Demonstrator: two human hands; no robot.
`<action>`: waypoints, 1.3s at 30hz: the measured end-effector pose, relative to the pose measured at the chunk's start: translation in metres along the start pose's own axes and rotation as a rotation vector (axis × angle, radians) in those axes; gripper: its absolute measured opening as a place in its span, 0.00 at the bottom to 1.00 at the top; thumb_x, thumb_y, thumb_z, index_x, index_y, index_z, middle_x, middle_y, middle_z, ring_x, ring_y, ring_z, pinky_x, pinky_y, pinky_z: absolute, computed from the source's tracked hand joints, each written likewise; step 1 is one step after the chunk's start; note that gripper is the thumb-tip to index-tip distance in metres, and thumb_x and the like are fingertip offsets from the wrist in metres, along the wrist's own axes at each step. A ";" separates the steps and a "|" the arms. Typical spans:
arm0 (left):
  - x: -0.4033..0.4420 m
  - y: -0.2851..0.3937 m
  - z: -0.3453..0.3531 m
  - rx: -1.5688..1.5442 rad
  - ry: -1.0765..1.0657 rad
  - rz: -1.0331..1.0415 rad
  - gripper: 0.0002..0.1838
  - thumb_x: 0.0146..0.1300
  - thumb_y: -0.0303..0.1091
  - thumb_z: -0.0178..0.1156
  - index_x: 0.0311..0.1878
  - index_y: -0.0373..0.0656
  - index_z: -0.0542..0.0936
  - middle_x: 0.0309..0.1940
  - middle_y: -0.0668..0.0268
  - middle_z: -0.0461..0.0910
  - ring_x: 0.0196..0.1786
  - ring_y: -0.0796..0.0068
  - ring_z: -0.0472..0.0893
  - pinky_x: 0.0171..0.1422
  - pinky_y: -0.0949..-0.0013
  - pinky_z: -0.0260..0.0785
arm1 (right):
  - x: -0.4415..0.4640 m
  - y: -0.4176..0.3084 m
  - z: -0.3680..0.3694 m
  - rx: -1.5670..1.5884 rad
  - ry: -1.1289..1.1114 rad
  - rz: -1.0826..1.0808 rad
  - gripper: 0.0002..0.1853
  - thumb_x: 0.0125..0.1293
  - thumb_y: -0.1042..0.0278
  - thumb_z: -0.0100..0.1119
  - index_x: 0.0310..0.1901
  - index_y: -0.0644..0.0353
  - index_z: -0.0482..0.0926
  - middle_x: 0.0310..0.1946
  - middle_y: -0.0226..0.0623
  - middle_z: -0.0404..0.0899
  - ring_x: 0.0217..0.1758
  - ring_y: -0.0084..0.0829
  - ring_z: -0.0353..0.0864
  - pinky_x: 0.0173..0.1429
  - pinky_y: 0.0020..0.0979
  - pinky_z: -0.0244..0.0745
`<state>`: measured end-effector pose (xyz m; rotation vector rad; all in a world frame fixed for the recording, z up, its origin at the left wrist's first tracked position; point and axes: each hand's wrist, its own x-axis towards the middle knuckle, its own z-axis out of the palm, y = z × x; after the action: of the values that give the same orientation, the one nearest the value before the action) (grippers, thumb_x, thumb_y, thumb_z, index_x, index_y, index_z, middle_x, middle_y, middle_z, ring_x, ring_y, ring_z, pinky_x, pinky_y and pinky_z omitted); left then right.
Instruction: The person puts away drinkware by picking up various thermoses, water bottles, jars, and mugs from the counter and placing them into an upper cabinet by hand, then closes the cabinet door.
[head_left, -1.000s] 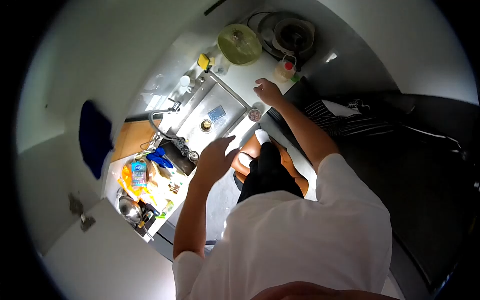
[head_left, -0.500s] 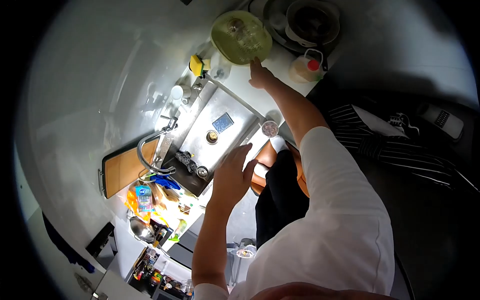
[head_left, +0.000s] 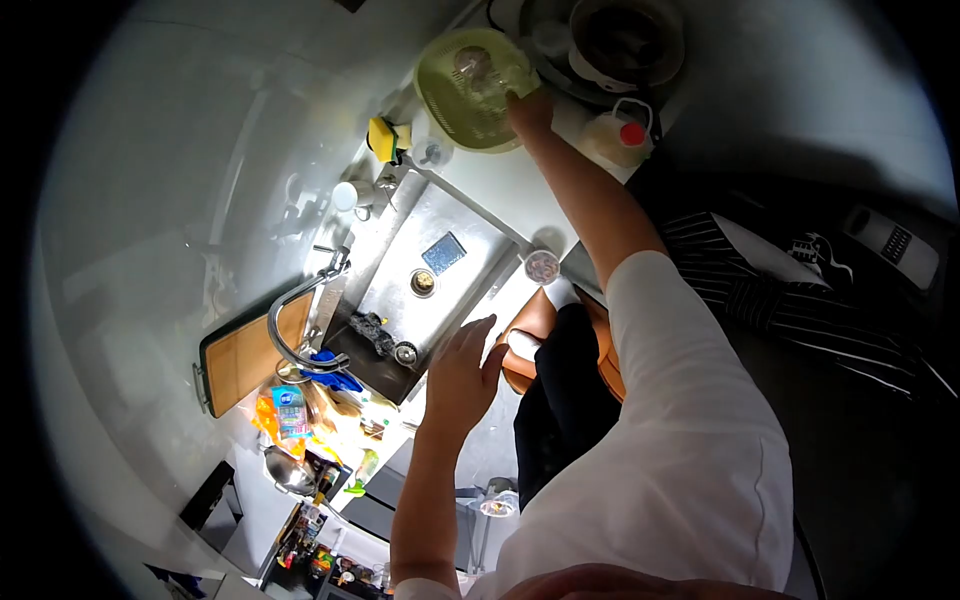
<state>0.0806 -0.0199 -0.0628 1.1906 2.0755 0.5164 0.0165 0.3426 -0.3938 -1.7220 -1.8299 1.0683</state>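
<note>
On the countertop beyond the sink sits a light green plastic basket (head_left: 455, 120). Inside it are a round item (head_left: 472, 64) and something clear that I cannot make out. My right hand (head_left: 530, 112) is at the basket's right side, its fingers curled over the rim; the fingertips are dark and partly hidden. Over the front edge of the sink (head_left: 405, 240), my left hand (head_left: 462, 372) is raised with thumb and fingers apart, holding nothing. A clear cup with pinkish contents (head_left: 542, 266) stands on the counter edge between my hands.
A jug with a red cap (head_left: 625, 135) and a pot (head_left: 628, 45) stand right of the basket. A yellow sponge (head_left: 382, 140) and a white mug (head_left: 346, 196) line the wall. The curved faucet (head_left: 280, 330), a cutting board (head_left: 250, 355) and bags (head_left: 290, 410) are left.
My right hand has moved from the basket's near edge to its right side, with the fingers now over the rim. The basket has shifted slightly toward me. My left hand stays open.
</note>
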 end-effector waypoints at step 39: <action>0.094 -0.010 -0.004 -1.008 0.319 -0.311 0.10 0.80 0.35 0.56 0.44 0.38 0.79 0.31 0.68 0.78 0.24 0.84 0.73 0.28 0.77 0.65 | -0.234 -0.040 -0.170 0.332 -0.581 -0.804 0.10 0.70 0.74 0.59 0.51 0.58 0.79 0.37 0.42 0.84 0.42 0.47 0.85 0.46 0.45 0.80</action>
<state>0.0390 0.0567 -0.1007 0.1976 1.7650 1.4302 0.1519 0.1608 -0.2094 -0.3958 -2.1926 1.4474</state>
